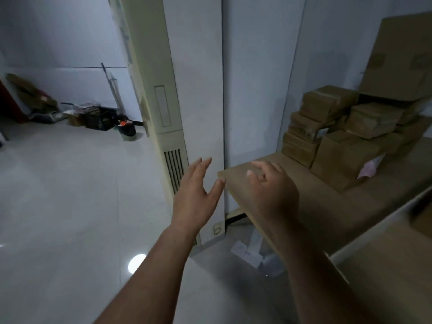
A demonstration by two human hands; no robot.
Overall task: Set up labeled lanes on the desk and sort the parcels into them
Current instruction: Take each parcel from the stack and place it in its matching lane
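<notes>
**Both hands empty, forearms extended**

Both bare forearms reach forward from the lower edge of view. Left hand [196, 195]: fingers straight, thumb spread, back toward the camera, holding nothing. Right hand [273, 192]: fingers loosely curled, back uppermost, holding nothing. The hands are near each other, not touching.

Dim, bluish light; glare spot on floor [136, 263]; edges warped, soft.

Brown cardboard parcels [346, 127], several wrapped in clear tape, sit in an uneven pile at the far end of the wooden surface [327, 206], against the wall, a larger carton [402, 54] topping them
</notes>
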